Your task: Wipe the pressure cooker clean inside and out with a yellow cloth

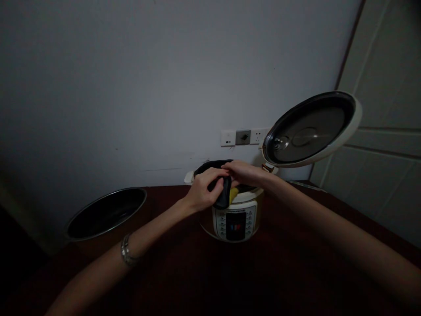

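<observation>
A cloth, dark grey on one face and yellow on the other, hangs folded over the front rim of an electric pressure cooker. My left hand is closed round the cloth, thumb at the front. My right hand reaches in from the right and meets the left fingers at the cloth's top edge; its fingertips are partly hidden. The cooker's body is white and tan with a control panel, and its dark inside shows behind my hands. Its lid stands raised on the right.
To the left on the dark red table sits a dark inner pot with a pale rim. Wall sockets are behind the cooker. A panelled door is at the right.
</observation>
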A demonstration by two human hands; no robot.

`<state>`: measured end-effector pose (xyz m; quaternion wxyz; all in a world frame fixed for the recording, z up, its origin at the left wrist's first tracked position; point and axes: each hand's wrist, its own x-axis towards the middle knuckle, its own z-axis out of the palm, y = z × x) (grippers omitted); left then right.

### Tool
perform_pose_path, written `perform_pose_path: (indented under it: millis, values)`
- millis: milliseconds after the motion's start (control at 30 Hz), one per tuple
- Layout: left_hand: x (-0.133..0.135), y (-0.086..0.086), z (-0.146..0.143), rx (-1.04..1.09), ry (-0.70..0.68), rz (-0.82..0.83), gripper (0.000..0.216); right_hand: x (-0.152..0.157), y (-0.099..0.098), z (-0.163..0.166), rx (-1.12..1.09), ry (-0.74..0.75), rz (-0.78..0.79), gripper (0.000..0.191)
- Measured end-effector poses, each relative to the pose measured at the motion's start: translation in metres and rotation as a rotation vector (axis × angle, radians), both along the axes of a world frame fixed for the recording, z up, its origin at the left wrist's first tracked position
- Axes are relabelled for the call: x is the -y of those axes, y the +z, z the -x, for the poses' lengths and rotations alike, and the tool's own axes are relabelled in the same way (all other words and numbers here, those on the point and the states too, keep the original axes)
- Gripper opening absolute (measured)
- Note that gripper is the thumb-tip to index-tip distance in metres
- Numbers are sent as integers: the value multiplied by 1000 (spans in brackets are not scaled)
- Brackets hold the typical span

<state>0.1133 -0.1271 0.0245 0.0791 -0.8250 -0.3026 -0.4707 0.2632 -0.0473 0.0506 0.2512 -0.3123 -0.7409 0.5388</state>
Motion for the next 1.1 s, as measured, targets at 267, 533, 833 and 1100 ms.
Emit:
perform_pose_path:
  millis: [267,533,833,1100]
  values:
    - [6,-4,0,-419,249,117,49,4,-1,-26,83,-101,-280,27]
    - [7,-15,-3,-500,424,24,63,3,-25,-65,314,-546,-1173,36]
    - [0,-17,21,-553,181,-24,27,8,-75,-88,334,-554,-1238,43]
    - [-19,-15,55,-450,147,125,30,9,-84,-87,301,-566,-1179,48]
